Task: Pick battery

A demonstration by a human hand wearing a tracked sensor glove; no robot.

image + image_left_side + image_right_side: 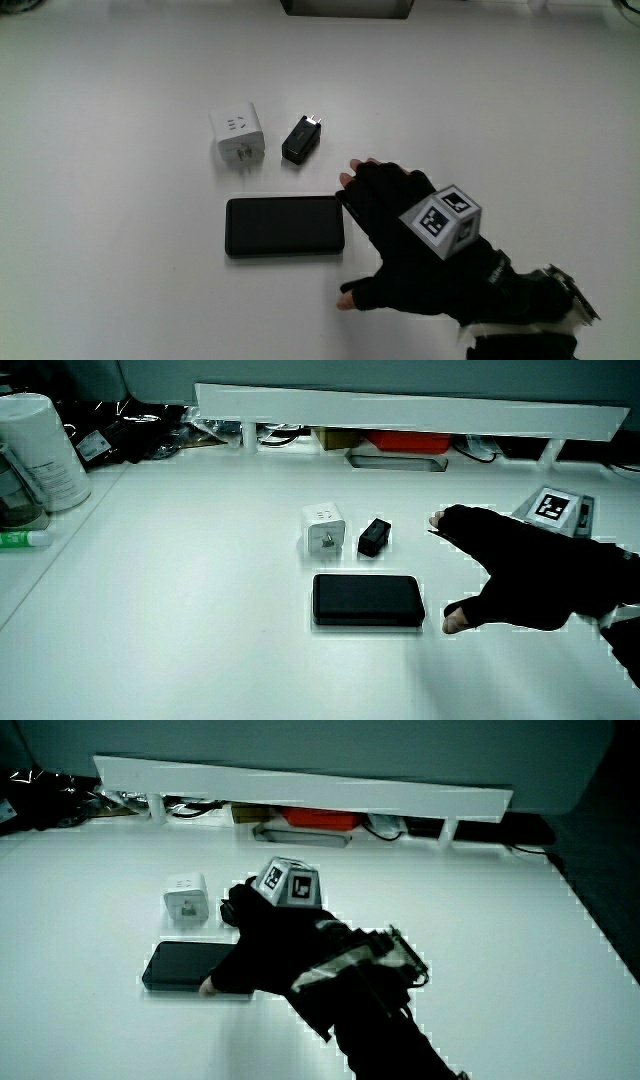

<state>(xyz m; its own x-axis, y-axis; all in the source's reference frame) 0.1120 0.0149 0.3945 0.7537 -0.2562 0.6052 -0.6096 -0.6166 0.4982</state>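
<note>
On the white table (120, 260) lies a flat black rectangular slab with rounded corners, much like a phone or power bank (284, 226), and everything else is best placed from it. Just past its long edge, farther from the person, stand two small things side by side: a white cube-shaped plug adapter with metal prongs on its face (238, 135), and next to that a small black block-shaped battery with a short metal tip at its end (302, 139). The battery lies on the table, apart from the slab and a little apart from the adapter, with nothing touching it; both show in a side view too, the adapter (324, 528) and the battery (374, 536) sitting just past the slab (367, 600). The black-gloved hand (405, 235) hovers beside the slab's short end, fingers spread and relaxed and holding nothing: the thumb lies nearer to the person than the slab's corner, while the fingertips (352, 172) reach toward the battery but stop short of it. The small patterned cube on the back of the hand (441, 220) faces upward. In a side view the hand (262, 945) covers the slab's end (180, 966) and hides the battery, with the adapter (185, 900) beside it.
</note>
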